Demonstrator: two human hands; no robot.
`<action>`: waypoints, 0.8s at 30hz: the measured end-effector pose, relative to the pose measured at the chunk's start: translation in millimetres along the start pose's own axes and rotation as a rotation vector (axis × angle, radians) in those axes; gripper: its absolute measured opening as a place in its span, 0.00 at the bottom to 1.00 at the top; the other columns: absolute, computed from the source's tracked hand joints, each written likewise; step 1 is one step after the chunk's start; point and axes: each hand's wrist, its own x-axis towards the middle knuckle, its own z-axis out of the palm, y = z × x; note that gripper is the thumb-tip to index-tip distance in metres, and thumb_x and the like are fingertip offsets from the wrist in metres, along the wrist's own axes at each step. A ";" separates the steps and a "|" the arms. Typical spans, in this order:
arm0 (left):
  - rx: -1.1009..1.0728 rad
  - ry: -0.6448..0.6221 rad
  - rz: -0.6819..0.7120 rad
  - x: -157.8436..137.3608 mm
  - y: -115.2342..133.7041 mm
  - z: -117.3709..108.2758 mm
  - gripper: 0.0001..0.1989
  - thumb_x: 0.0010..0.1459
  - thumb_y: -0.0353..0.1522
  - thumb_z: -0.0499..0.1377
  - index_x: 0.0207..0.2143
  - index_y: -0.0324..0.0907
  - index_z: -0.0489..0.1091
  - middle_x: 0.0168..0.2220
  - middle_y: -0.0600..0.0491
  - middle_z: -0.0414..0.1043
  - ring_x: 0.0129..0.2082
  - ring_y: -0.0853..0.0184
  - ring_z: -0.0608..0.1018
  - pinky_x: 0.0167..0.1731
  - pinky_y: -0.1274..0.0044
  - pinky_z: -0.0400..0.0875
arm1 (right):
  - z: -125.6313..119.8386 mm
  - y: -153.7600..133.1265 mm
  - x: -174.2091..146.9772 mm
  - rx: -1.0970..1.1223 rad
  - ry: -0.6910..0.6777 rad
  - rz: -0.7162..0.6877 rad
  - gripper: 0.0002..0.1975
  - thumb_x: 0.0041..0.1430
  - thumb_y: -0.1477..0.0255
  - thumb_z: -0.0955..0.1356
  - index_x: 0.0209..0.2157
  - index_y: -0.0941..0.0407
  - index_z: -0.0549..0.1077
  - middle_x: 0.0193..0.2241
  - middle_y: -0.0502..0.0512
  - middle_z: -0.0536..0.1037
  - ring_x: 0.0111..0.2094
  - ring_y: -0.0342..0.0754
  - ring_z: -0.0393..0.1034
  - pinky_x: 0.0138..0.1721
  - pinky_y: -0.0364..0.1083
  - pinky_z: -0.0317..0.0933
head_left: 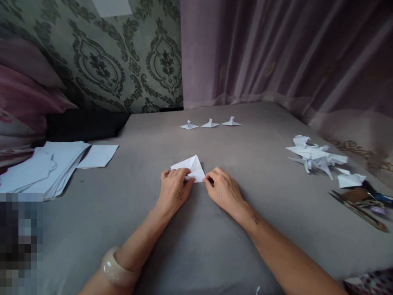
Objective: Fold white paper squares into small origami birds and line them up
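Observation:
A folded sheet of white paper (196, 169) lies on the grey cloth in front of me, one point facing away and a crease running down from it. My left hand (176, 186) rests on its left part, fingers curled and pressing it, thumb along the near edge. With thumb and forefinger, my right hand (222, 186) pinches the paper's right corner. The fingers of both hands hide parts of the near edge. A pale bangle (118, 268) circles my left forearm.
Three folded paper figures (210, 123) stand in a row farther back. Stacked white sheets (58, 164) lie at left, near a black item (86, 125). At right are a heap of folded paper figures (317, 155), a separate folded piece (351, 179) and scissors (359, 211).

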 end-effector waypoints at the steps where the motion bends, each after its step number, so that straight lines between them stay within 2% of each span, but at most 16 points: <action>1: -0.011 0.010 -0.010 0.3 -0.2 0.8 0.08 0.59 0.34 0.56 0.41 0.43 0.67 0.39 0.49 0.77 0.39 0.60 0.76 0.46 0.64 0.59 | 0.9 0.4 0.2 -0.002 0.002 0.000 0.08 0.61 0.70 0.63 0.31 0.54 0.73 0.33 0.53 0.73 0.34 0.46 0.67 0.34 0.44 0.57; 11: -0.056 -0.029 -0.081 2.8 -0.2 2.8 0.10 0.57 0.35 0.58 0.41 0.43 0.66 0.38 0.49 0.76 0.39 0.59 0.75 0.44 0.64 0.60 | 0.6 2.4 0.3 -0.028 -0.027 -0.032 0.06 0.62 0.70 0.63 0.34 0.55 0.70 0.35 0.54 0.72 0.37 0.48 0.67 0.37 0.45 0.58; 19: -0.067 -0.055 -0.123 5.7 3.1 1.9 0.09 0.57 0.35 0.57 0.41 0.43 0.67 0.36 0.50 0.75 0.39 0.59 0.75 0.43 0.64 0.59 | -15.2 11.7 3.1 0.127 -0.143 -0.037 0.06 0.61 0.77 0.62 0.32 0.56 0.69 0.34 0.53 0.71 0.34 0.43 0.67 0.36 0.42 0.59; 21: -0.064 -0.059 -0.120 6.2 3.1 1.7 0.09 0.57 0.35 0.57 0.40 0.43 0.67 0.34 0.50 0.75 0.39 0.59 0.75 0.43 0.64 0.59 | -17.8 11.3 2.9 0.155 -0.134 -0.025 0.07 0.60 0.78 0.62 0.34 0.55 0.70 0.34 0.52 0.71 0.33 0.43 0.67 0.35 0.42 0.59; 24: -0.062 -0.062 -0.115 6.2 2.5 2.1 0.10 0.56 0.35 0.57 0.41 0.43 0.67 0.33 0.51 0.75 0.39 0.59 0.75 0.44 0.64 0.59 | -18.8 2.8 -0.5 0.181 -0.082 -0.065 0.11 0.61 0.81 0.59 0.38 0.56 0.71 0.37 0.54 0.72 0.38 0.44 0.68 0.40 0.43 0.60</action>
